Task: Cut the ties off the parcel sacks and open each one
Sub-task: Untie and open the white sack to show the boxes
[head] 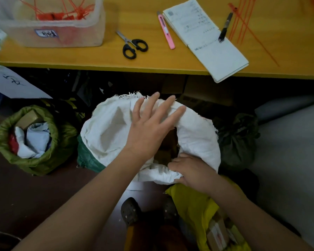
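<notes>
Spreading the white sack (198,134) works best if your right hand (192,171) keeps pinching the near rim while your flat, empty left hand (150,127) pushes the far rim outward.

left hand (149,131) flat over white sack (107,131) mouth, right hand (192,171) gripping its near rim

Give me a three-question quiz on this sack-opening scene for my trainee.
1. True or false: the scissors are in the left hand.
2. Which hand grips the white sack rim? A) left B) right
3. Fill in: the dark green sack on the right is still ____.

Key: 1 false, they lie on the table; 2 B, the right hand; 3 tied.
</notes>
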